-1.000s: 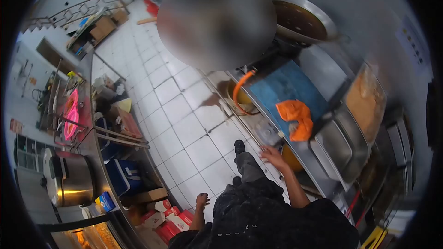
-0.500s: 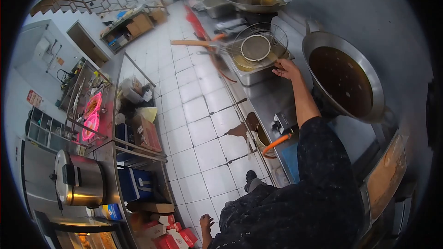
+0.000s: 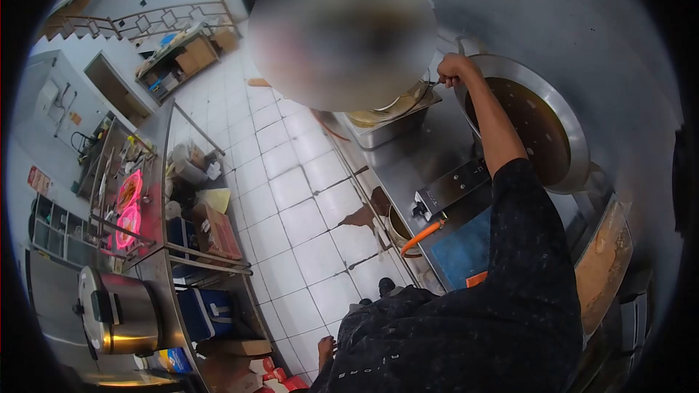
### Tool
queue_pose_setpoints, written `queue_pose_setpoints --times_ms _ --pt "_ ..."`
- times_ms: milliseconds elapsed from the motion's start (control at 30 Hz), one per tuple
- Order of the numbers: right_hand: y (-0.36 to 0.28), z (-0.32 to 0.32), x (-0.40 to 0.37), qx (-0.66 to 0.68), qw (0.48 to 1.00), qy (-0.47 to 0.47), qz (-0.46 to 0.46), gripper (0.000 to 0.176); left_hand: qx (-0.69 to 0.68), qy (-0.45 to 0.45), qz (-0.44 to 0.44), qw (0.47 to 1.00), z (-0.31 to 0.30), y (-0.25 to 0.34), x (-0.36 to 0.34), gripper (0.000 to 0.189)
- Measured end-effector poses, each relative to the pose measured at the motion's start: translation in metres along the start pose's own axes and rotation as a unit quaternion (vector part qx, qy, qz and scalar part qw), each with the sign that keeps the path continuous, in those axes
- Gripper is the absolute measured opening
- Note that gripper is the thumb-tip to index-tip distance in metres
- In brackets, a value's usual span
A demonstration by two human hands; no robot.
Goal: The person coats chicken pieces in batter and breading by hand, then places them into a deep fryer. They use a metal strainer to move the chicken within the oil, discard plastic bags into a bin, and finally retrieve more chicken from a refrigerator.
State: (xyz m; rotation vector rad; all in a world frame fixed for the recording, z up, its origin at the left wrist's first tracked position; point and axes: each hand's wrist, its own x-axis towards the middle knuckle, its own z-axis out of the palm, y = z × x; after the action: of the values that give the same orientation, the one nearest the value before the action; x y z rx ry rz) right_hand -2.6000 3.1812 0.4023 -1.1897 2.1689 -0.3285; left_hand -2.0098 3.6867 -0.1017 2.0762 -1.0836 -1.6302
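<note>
Strainer (image 3: pixel 419 93) across steel pan (image 3: pixel 380 132), handle pointing left, right hand (image 3: pixel 455 69) gripping rim

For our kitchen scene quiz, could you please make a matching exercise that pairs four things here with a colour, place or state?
Things:
1. right hand
2. wok
3. hose
4. cooler box

Descriptions:
A. orange, hanging off the counter's edge
B. blue, under the counter across the aisle
C. clenched, raised by a metal rim
D. holds dark liquid

Pairs: 1-C, 2-D, 3-A, 4-B.
</note>
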Motion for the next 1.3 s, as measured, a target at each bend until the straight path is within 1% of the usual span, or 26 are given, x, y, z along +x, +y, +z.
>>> queue_pose_setpoints --times_ms 33,67,200,300,400,433,467,500,567,600,667,700,733,767,800,867,900,967,1000,1033,1067,1100,1133,1167,1200,1300 --pt "-0.001 -0.005 -0.008 -0.015 1.000 0.010 -0.008 0.018 -0.091 0.013 -0.080 0.992 -0.004 0.023 -0.002 0.034" --pt "-0.002 -0.010 -0.014 -0.030 0.999 0.018 -0.016 0.017 -0.183 0.042 -0.157 0.970 -0.009 0.064 -0.013 0.034" --pt "-0.009 -0.018 -0.057 -0.098 0.992 0.063 -0.050 0.016 -0.194 0.040 -0.125 0.972 -0.023 0.076 0.004 0.035" --pt "-0.010 -0.021 -0.070 -0.149 0.984 0.090 -0.038 0.015 -0.191 0.037 -0.117 0.974 -0.030 0.079 0.005 0.036" --pt "-0.006 -0.016 -0.104 -0.108 0.981 0.142 -0.073 0.016 -0.166 0.013 -0.111 0.980 -0.034 0.072 0.000 0.034" --pt "-0.005 -0.015 -0.112 -0.125 0.980 0.138 -0.076 0.016 -0.151 0.003 -0.107 0.983 -0.036 0.061 0.002 0.034" --pt "-0.003 -0.013 -0.120 -0.141 0.978 0.134 -0.078 0.016 -0.014 -0.027 -0.015 0.999 -0.037 0.029 0.016 0.032" --pt "0.001 -0.010 -0.129 -0.157 0.976 0.129 -0.079 0.017 0.121 -0.031 0.081 0.989 -0.037 0.000 0.029 0.031" --pt "0.011 -0.002 -0.156 -0.154 0.974 0.136 -0.089 0.019 0.275 -0.059 0.124 0.952 -0.043 -0.033 0.051 0.031" --pt "0.021 0.003 -0.169 -0.152 0.974 0.141 -0.090 0.020 0.394 -0.082 0.176 0.898 -0.045 -0.019 0.036 0.033" --pt "0.056 0.019 -0.188 -0.144 0.958 0.165 -0.184 0.025 0.379 -0.130 0.198 0.894 -0.051 -0.013 0.029 0.032" --pt "0.073 0.030 -0.209 -0.083 0.965 0.172 -0.183 0.028 0.375 -0.158 0.211 0.889 -0.053 -0.012 0.031 0.032" --pt "0.090 0.040 -0.229 -0.021 0.967 0.178 -0.183 0.030 0.390 -0.157 0.213 0.882 -0.053 -0.009 0.032 0.029" --pt "0.099 0.052 -0.264 0.101 0.968 0.184 -0.134 0.034 0.395 -0.173 0.213 0.877 -0.053 -0.003 0.036 0.027" --pt "0.111 0.062 -0.298 0.168 0.963 0.171 -0.124 0.035 0.355 -0.200 0.153 0.900 -0.051 0.009 0.041 0.025" --pt "0.150 0.083 -0.362 0.306 0.934 0.157 -0.099 0.038 0.259 -0.227 0.006 0.939 -0.045 0.028 0.047 0.021" --pt "0.173 0.092 -0.393 0.372 0.911 0.153 -0.093 0.040 0.222 -0.224 -0.057 0.947 -0.041 0.039 0.048 0.019" --pt "0.217 0.107 -0.460 0.461 0.870 0.166 -0.056 0.042 0.205 -0.212 -0.127 0.947 -0.033 0.055 0.048 0.015" --pt "0.236 0.116 -0.493 0.506 0.845 0.168 -0.050 0.043 0.209 -0.207 -0.141 0.945 -0.031 0.062 0.046 0.014" --pt "0.251 0.124 -0.529 0.550 0.809 0.207 -0.035 0.041 0.271 -0.261 -0.100 0.921 -0.030 0.057 0.063 0.015" --pt "0.266 0.132 -0.566 0.589 0.770 0.245 -0.025 0.040 0.257 -0.239 -0.109 0.930 -0.023 0.070 0.053 0.015" --pt "0.284 0.143 -0.601 0.599 0.744 0.294 -0.006 0.040 0.241 -0.215 -0.116 0.939 -0.010 0.089 0.039 0.015" --pt "0.304 0.153 -0.637 0.607 0.718 0.341 0.012 0.041 0.265 -0.220 -0.131 0.930 0.004 0.101 0.032 0.014" --pt "0.322 0.161 -0.674 0.602 0.706 0.373 0.021 0.043 0.288 -0.227 -0.114 0.923 0.016 0.118 0.014 0.014" --pt "0.338 0.170 -0.707 0.588 0.688 0.425 0.027 0.046 0.310 -0.248 -0.094 0.913 0.025 0.117 0.011 0.012" --pt "0.378 0.181 -0.791 0.550 0.618 0.552 0.105 0.045 0.381 -0.298 -0.039 0.875 0.065 0.119 -0.001 0.018"
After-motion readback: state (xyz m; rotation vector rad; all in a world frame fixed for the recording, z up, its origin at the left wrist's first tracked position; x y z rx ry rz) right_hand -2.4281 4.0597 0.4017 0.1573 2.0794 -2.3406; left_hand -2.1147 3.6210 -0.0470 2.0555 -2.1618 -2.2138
